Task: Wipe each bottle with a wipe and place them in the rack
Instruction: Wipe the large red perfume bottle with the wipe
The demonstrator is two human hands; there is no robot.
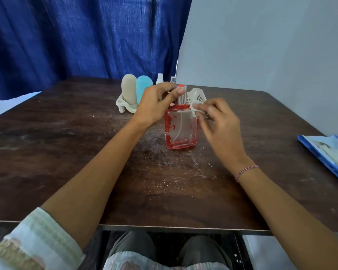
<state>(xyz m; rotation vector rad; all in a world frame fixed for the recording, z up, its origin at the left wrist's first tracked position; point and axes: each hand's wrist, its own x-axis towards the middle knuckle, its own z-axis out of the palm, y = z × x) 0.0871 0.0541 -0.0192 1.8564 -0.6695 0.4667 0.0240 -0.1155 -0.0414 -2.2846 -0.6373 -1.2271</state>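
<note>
Red bottle [180, 129] steadied at cap by left hand [154, 106], fingers curled; wipe [196, 109] pinched in right hand [219, 121]. Right shoulder and all faces should be covered before racking.

The bottle [180, 129] is clear glass with red edges and patchy, flaking red on its face. Its cap [181, 87] is clear with a red top. The wipe [195, 109] at its one o'clock is white. At eleven o'clock, the cream rack [123, 106] shows a beige bottle [128, 90] and a light blue bottle [142, 88]. The table [66, 143] is dark brown wood grain, speckled with pale dust. The curtain [76, 36] is deep blue and the wall [271, 55] pale grey. At three o'clock is a blue packet [328, 152].
</note>
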